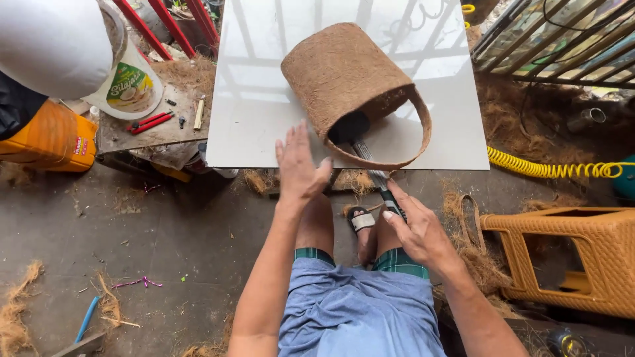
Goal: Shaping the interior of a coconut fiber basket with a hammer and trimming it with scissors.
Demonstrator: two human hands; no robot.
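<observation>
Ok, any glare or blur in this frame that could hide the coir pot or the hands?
Head view: the glossy white board mirrors a window grid, but that glare stays off the coir pot, which is sharp. The left hand looks slightly motion-softened; the right hand and the black tool it grips are clear. Wide-angle bending shows at the edges.

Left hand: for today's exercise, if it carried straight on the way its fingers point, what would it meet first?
The left hand points up and away over the white panel. Going straight on, it would likely meet that panel's bare surface first, passing left of the coir basket. Its height above the panel is unclear.
</observation>
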